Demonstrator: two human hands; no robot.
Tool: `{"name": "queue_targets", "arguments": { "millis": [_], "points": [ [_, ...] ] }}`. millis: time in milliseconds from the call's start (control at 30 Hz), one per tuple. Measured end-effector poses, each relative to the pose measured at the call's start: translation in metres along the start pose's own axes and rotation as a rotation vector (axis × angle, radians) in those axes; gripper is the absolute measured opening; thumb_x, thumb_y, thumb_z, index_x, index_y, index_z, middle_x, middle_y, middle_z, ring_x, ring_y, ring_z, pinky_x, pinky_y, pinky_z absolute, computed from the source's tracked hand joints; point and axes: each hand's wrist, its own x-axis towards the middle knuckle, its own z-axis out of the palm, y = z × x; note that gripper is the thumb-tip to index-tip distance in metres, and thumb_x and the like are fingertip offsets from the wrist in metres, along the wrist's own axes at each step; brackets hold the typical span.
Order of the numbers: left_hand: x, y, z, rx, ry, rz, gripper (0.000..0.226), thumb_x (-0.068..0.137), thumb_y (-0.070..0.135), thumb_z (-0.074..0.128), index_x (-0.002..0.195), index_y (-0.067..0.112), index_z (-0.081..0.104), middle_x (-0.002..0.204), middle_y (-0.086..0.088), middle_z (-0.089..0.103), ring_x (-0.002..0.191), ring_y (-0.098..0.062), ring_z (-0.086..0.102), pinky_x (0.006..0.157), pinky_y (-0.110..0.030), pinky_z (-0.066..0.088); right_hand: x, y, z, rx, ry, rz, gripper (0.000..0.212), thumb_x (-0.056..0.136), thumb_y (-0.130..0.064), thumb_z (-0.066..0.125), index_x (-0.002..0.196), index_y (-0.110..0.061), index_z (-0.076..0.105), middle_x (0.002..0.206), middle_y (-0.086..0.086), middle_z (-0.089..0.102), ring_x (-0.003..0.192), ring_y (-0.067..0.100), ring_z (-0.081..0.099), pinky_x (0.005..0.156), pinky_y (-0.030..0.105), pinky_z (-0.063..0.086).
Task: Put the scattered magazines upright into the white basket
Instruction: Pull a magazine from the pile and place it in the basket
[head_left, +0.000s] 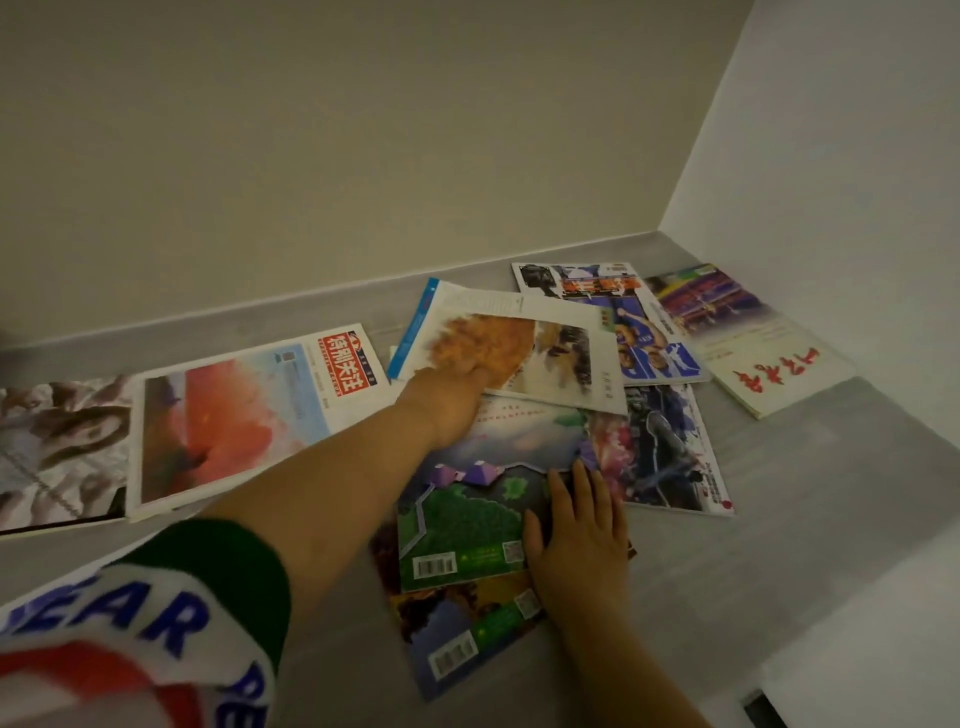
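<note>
Several magazines lie scattered flat on a grey floor (779, 493) in a wall corner. My left hand (452, 400) reaches forward and grips the near edge of a white magazine with an orange picture (524, 348), which looks slightly lifted and blurred. My right hand (574, 530) presses flat, fingers straight, on a green and purple magazine (467, 504). That one lies on another magazine with a barcode (462, 639). No white basket is in view.
A red-titled magazine (234, 415) and a grey-toned one (52, 452) lie to the left. A blue basketball magazine (639, 332), one with red calligraphy (753, 358) and a dark-figure one (670, 452) lie right. A white surface (857, 649) borders the bottom right.
</note>
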Motion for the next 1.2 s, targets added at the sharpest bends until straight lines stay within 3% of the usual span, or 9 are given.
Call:
{"name": "queue_targets", "arguments": {
  "millis": [167, 333, 433, 500, 567, 767, 933, 1100, 1200],
  "points": [
    [0.03, 0.007, 0.009, 0.133, -0.08, 0.03, 0.062, 0.092, 0.024, 0.039, 0.143, 0.02, 0.005, 0.154, -0.01, 0.011, 0.132, -0.034, 0.029, 0.106, -0.044, 0.033, 0.001, 0.001, 0.002, 0.028, 0.014, -0.011, 0.057, 0.09, -0.046, 0.028, 0.142, -0.025, 0.016, 0.155, 0.004, 0.007, 0.143, 0.021, -0.003, 0.107, 0.032, -0.014],
    [0.037, 0.004, 0.011, 0.287, -0.123, 0.01, 0.05, 0.091, 0.016, 0.038, 0.138, 0.01, 0.021, 0.145, -0.016, 0.03, 0.128, -0.033, 0.035, 0.104, -0.041, 0.033, 0.002, 0.002, 0.001, 0.035, -0.006, -0.022, 0.057, 0.09, -0.044, 0.033, 0.141, -0.022, 0.022, 0.154, 0.006, 0.015, 0.143, 0.025, 0.004, 0.108, 0.035, -0.01],
    [0.038, 0.005, 0.018, 0.362, -0.095, 0.052, 0.049, 0.092, 0.013, 0.035, 0.137, 0.008, 0.019, 0.141, -0.019, 0.034, 0.124, -0.035, 0.038, 0.1, -0.043, 0.038, 0.0, -0.003, -0.006, -0.054, 0.018, 0.008, 0.052, 0.08, -0.043, 0.048, 0.126, -0.019, 0.051, 0.137, 0.011, 0.048, 0.13, 0.03, 0.04, 0.107, 0.044, 0.023],
    [0.043, 0.005, 0.021, 0.367, -0.064, 0.021, 0.046, 0.092, 0.014, 0.033, 0.136, 0.007, 0.02, 0.14, -0.019, 0.037, 0.123, -0.036, 0.04, 0.098, -0.043, 0.04, 0.002, -0.005, -0.009, -0.117, 0.057, 0.019, 0.049, 0.064, -0.044, 0.056, 0.104, -0.019, 0.068, 0.114, 0.008, 0.067, 0.107, 0.027, 0.062, 0.087, 0.045, 0.049],
    [0.048, 0.007, 0.018, 0.374, -0.043, -0.002, 0.045, 0.092, 0.013, 0.034, 0.136, 0.006, 0.023, 0.14, -0.018, 0.037, 0.124, -0.035, 0.041, 0.101, -0.044, 0.04, 0.002, -0.006, -0.012, -0.152, 0.047, 0.032, 0.048, 0.059, -0.046, 0.057, 0.098, -0.021, 0.071, 0.107, 0.005, 0.07, 0.101, 0.024, 0.066, 0.079, 0.045, 0.053],
    [0.026, 0.009, 0.006, 0.345, 0.045, 0.031, 0.04, 0.093, 0.013, 0.034, 0.133, 0.01, 0.033, 0.133, -0.018, 0.047, 0.115, -0.032, 0.05, 0.094, -0.039, 0.044, 0.001, -0.004, -0.009, -0.119, 0.047, 0.026, 0.049, 0.062, -0.045, 0.056, 0.102, -0.02, 0.069, 0.111, 0.007, 0.069, 0.104, 0.026, 0.064, 0.084, 0.042, 0.051],
    [-0.026, -0.002, -0.02, 0.134, 0.212, -0.089, 0.045, 0.089, 0.004, 0.038, 0.132, 0.012, 0.036, 0.127, -0.016, 0.053, 0.11, -0.033, 0.053, 0.089, -0.042, 0.044, 0.003, 0.006, 0.0, 0.026, -0.063, 0.006, 0.057, 0.089, -0.047, 0.027, 0.141, -0.026, 0.017, 0.155, 0.003, 0.01, 0.143, 0.021, 0.0, 0.112, 0.036, -0.007],
    [-0.096, -0.02, -0.039, 0.092, 0.373, -0.177, 0.042, 0.087, 0.011, 0.044, 0.128, 0.021, 0.044, 0.123, -0.013, 0.06, 0.103, -0.033, 0.061, 0.081, -0.037, 0.051, -0.003, -0.003, -0.013, -0.013, -0.075, 0.053, 0.058, 0.09, -0.047, 0.028, 0.142, -0.024, 0.015, 0.155, 0.002, 0.007, 0.142, 0.02, -0.003, 0.114, 0.039, -0.007],
    [-0.143, -0.027, -0.053, -0.038, 0.572, -0.15, 0.035, 0.074, -0.003, 0.061, 0.108, 0.006, 0.064, 0.093, -0.023, 0.071, 0.078, -0.041, 0.068, 0.067, -0.044, 0.055, -0.005, -0.026, -0.031, 0.111, -0.036, 0.122, 0.059, 0.091, -0.044, 0.033, 0.142, -0.02, 0.015, 0.154, 0.005, 0.011, 0.142, 0.023, 0.002, 0.115, 0.04, -0.003]
  ]
}}
